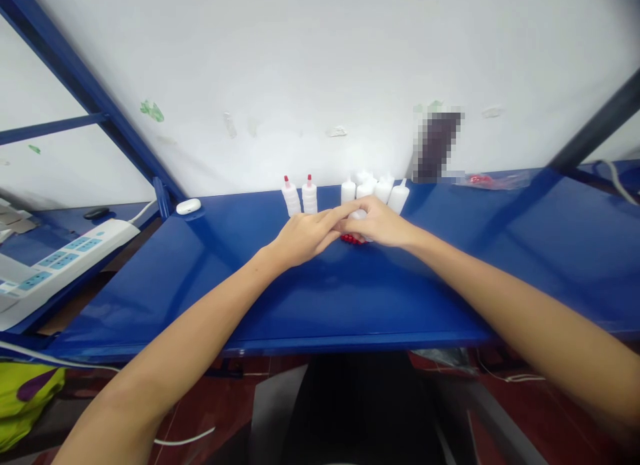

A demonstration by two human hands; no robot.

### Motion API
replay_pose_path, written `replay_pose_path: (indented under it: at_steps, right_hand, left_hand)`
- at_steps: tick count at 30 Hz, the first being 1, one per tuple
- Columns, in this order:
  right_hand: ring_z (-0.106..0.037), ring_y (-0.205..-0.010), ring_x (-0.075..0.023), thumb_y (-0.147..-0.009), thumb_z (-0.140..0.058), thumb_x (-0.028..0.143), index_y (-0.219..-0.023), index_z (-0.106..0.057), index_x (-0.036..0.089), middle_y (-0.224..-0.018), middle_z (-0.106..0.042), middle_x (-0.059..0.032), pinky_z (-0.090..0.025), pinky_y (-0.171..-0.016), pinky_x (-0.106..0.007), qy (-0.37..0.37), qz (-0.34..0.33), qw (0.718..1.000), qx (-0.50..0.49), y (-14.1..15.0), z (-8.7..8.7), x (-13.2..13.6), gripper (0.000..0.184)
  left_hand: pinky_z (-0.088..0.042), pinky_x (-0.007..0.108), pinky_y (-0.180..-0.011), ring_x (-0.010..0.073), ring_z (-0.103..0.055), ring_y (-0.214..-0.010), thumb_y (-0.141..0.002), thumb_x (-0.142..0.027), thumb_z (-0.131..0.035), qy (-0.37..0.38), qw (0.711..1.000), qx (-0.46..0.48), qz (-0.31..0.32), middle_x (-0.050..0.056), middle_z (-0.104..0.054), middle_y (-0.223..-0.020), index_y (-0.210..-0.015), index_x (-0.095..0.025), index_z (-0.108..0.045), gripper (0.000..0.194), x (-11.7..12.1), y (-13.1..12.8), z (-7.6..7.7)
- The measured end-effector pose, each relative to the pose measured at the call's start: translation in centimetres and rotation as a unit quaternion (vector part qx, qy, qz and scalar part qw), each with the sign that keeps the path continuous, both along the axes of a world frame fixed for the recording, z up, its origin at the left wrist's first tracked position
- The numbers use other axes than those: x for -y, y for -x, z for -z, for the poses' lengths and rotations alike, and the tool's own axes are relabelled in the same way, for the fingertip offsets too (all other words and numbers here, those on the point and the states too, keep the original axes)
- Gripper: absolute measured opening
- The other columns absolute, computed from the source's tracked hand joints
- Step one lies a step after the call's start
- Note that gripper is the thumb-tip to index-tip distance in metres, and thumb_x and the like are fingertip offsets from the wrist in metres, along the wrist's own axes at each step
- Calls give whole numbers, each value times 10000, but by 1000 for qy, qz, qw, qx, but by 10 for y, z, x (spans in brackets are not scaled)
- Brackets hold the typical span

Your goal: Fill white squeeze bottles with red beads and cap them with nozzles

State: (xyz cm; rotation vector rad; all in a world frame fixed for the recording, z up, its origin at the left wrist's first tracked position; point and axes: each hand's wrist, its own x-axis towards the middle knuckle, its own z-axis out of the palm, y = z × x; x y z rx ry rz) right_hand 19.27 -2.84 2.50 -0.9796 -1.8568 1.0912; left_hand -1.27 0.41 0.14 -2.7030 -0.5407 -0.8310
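Note:
Both my hands meet near the back middle of a blue table (210,278). My right hand (383,224) is curled round a small white bottle (358,215), of which only a bit shows. My left hand (303,237) reaches in with fingers stretched toward that bottle, touching the right hand's fingers. A small heap of red caps (351,239) lies on the table just under the two hands. Two white bottles with red caps (300,197) stand behind my left hand. Several white bottles without caps (375,188) stand behind my right hand.
A white earbud case (189,206) lies at the table's back left. A white power strip (55,262) rests on a lower surface at left. A clear bag with red pieces (493,180) lies at back right. A white wall runs behind.

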Motion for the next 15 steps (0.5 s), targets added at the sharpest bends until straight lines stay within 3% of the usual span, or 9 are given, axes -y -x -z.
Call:
replay_pose_path:
  at_steps: [4, 7, 10, 15]
  right_hand:
    - [-491, -460, -83, -862, -610, 244, -662, -650, 154, -498, -543, 46, -404, -487, -234, -34, 28, 999, 15, 1, -1, 2, 223]
    - [-470, -449, -84, -895, -574, 265, -720, -675, 153, -493, -523, 55, -393, -477, -236, -48, 31, 998, -6, 0, -1, 2, 231]
    - [-459, -449, -87, -899, -591, 294, -815, -706, 155, -497, -514, 64, -372, -462, -236, -55, 31, 998, -27, -1, 0, 2, 199]
    - [-454, -449, -91, -897, -594, 306, -754, -684, 165, -485, -505, 62, -374, -471, -244, -67, 33, 997, -33, -1, -2, 4, 220]
  left_hand:
    - [-452, 181, -580, 99, -656, -628, -1042, -417, -520, 13, 997, 70, 10, 6, -734, -855, -1467, -191, -456, 486, -5, -1, 4]
    - [-422, 154, -558, 61, -579, -550, -1014, -493, -557, 36, 988, 151, 16, -57, -631, -691, -1416, -175, -490, 517, -10, -1, 7]
    - [-411, 147, -553, 43, -537, -525, -988, -473, -614, 25, 978, 206, 31, -74, -591, -640, -1252, -170, -603, 402, -12, -2, 8]
    - [-420, 162, -555, 44, -546, -545, -987, -337, -647, -20, 970, 235, 58, -29, -685, -704, -1068, -164, -702, 199, -7, -6, 3]
